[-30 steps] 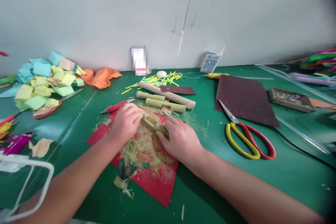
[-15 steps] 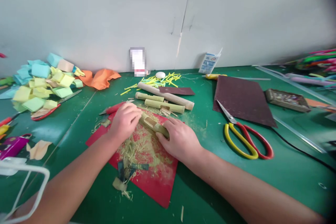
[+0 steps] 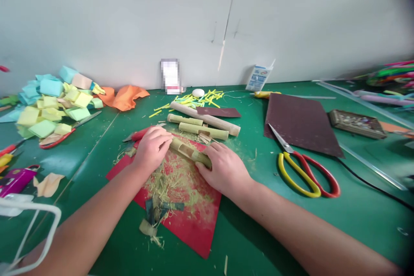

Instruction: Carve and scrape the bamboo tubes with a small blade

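Between my two hands lies a bamboo tube [image 3: 186, 150] with a rectangular slot cut in its upper side. My left hand [image 3: 153, 146] is closed round its far left end, and my right hand [image 3: 224, 168] wraps the near right end. Fingers hide both ends of the tube. Under it is a red sheet [image 3: 194, 233], strewn with bamboo shavings [image 3: 168, 181] and dust. A red-handled knife [image 3: 142, 133] rests just beyond my left hand. Behind the tube are two more bamboo pieces [image 3: 207, 131] and a longer pale wooden rod [image 3: 207, 118].
Large scissors [image 3: 300, 168] with yellow and red handles lie at right, touching dark sandpaper [image 3: 300, 125]. Farther right is a small tray [image 3: 357, 123]. Folded paper pieces [image 3: 51, 108] heap up at left near orange cloth [image 3: 124, 97]. A grey partition [image 3: 129, 26] closes the back.
The slotted bamboo tube and my right hand have shifted slightly to the right and down. Both hands keep their hold on it. The whole view has drifted a little.
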### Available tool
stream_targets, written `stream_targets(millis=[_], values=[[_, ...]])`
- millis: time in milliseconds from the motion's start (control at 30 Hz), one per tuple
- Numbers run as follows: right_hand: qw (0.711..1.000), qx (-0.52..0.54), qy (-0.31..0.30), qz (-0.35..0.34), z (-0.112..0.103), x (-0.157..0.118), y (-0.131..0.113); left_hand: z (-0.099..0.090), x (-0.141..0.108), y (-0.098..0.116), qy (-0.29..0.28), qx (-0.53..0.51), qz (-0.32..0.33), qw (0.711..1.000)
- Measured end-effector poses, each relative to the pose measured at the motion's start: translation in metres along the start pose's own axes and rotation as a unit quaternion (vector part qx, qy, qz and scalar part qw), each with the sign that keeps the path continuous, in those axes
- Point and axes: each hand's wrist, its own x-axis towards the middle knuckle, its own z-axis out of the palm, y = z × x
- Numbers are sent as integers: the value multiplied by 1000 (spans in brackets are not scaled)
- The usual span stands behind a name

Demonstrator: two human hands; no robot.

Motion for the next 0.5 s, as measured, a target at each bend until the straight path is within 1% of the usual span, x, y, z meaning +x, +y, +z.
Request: stream_targets(millis=[100,167,333,500], values=[[1000,0,15,-7,3,0,-2,1,-1,11,-31,-20,27,999],[1000,-6,21,-9,4,-1,-4,0,-1,9,-46,-18,38,998],[1000,-15,22,-10,5,-3,-10,-3,2,-6,1,60,7,998],[999,-29,24,-14,4,-4,-10,-2,2,4,-23,61,33,997]])
